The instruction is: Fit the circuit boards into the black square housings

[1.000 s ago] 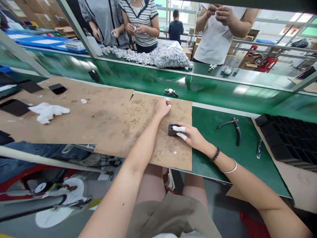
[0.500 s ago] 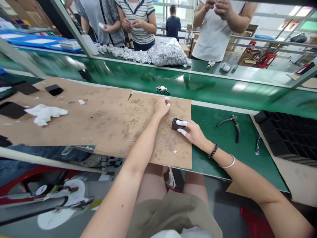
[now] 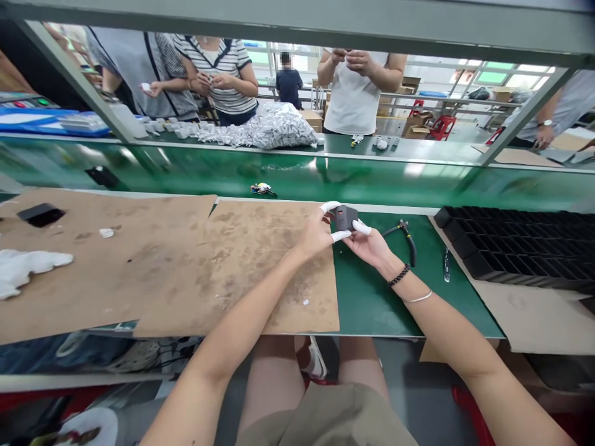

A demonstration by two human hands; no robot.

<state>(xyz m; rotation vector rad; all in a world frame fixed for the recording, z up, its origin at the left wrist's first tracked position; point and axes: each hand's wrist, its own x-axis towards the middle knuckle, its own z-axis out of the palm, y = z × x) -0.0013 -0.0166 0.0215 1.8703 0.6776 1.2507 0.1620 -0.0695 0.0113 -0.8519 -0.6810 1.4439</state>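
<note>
Between my two hands is a small black charger case (image 3: pixel 345 218), lifted above the right edge of the brown cardboard. A slot with a bit of orange shows on one of its faces. My left hand (image 3: pixel 320 230) grips its left side, with white finger cots on the thumb and a fingertip. On the right side, my right hand (image 3: pixel 369 243) pinches it, also in white finger cots. Past the cardboard lies a small circuit board assembly (image 3: pixel 263 189) with a black wire, on the green surface, away from both hands.
Cutting pliers (image 3: pixel 409 241) and a slim tool (image 3: pixel 447 265) lie on the green mat. Rows of black cases (image 3: pixel 520 248) stand at right. Cardboard (image 3: pixel 186 266) covers the left, with a white cloth (image 3: pixel 32 269) and black piece (image 3: pixel 41 214). Co-workers stand beyond a white parts heap (image 3: pixel 283 127).
My left hand has come from the cardboard's far edge to the charger case and taken hold of it too. The case has been raised and turned. The view has shifted right.
</note>
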